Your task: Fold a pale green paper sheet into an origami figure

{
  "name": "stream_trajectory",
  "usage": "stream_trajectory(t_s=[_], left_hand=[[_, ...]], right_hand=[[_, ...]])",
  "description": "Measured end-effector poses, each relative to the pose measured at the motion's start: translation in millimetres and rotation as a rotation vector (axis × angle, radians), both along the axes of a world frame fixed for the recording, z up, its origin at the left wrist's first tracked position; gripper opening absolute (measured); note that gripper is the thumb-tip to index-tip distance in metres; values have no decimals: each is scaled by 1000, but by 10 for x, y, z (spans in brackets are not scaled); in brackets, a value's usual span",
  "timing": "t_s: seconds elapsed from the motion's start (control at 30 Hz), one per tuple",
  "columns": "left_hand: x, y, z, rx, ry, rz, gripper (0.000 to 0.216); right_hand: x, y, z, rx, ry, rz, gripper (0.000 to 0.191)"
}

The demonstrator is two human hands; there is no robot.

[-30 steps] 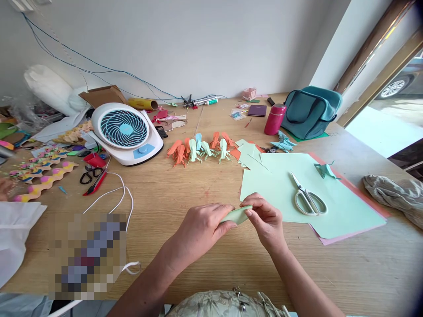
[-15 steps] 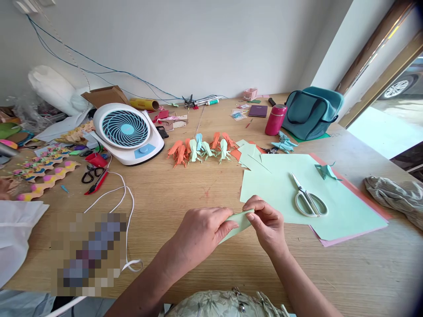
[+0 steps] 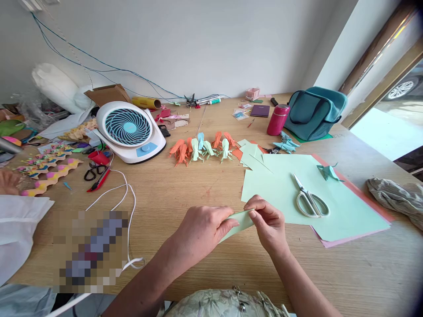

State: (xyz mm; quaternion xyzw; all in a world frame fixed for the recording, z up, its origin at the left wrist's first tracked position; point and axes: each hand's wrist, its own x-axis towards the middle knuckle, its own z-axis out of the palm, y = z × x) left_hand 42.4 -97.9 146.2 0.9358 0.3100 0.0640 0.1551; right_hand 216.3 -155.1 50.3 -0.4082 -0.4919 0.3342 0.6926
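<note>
The person's left hand [image 3: 201, 226] and right hand [image 3: 269, 224] are close together, just above the light wooden table [image 3: 205, 268] near its front edge. Both pinch one small folded pale green paper piece [image 3: 241, 220]. L thumb and fingers clamp its near-left end, R thumb and forefinger nip its upper right corner. The piece is tilted, with the right end higher, and it spans the gap btwn the two hands.

Just right of the right hand lie large pale green paper sheets [image 3: 284, 193], stacked on a pink paper sheet [image 3: 353, 237] whose edge shows at the bottom and right. White-handled metal scissors [image 3: 309, 200] rest on the green sheets, blades closed. A small teal folded paper figure [image 3: 328, 171] sits at the stack's far right corner.

Farther back, mid-table, is a row of orange and pale green folded paper figures [image 3: 201, 147]. To its left stands a white and blue round desk fan [image 3: 130, 132], w/ a white cable [image 3: 122, 193] looping toward the front. Back right are a magenta metal flask [image 3: 277, 119] and, beside it, a teal fabric bag [image 3: 313, 112]. A crumpled grey cloth [image 3: 396, 198] lies at the far right edge. At the far left edge, another person's hand [image 3: 8, 182] rests by coloured paper strips.
</note>
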Motion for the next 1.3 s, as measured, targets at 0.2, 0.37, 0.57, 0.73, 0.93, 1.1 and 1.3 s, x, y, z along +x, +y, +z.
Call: stream_trajectory(t_s=[0.2, 0.37, 0.57, 0.73, 0.93, 1.1, 1.3], left_hand=[[1, 6, 2, -5, 35, 18, 26], [6, 10, 14, -21, 62, 29, 27], [12, 21, 25, -28, 94, 43, 27], [14, 30, -4, -39, 90, 24, 24], [13, 37, 19, -51, 90, 22, 23], [25, 37, 50, -58, 77, 25, 27], [33, 65, 47, -54, 90, 19, 29]], right_hand=[[-2, 6, 2, 0, 33, 36, 9], [-1, 13, -7, 0, 33, 46, 10], [13, 23, -5, -24, 33, 94, 7], [12, 24, 14, -48, 3, 142, 6], [-3, 17, 12, -60, 9, 141, 8], [-7, 13, -1, -78, 21, 144, 8], [-10, 26, -19, -106, 21, 160, 7]])
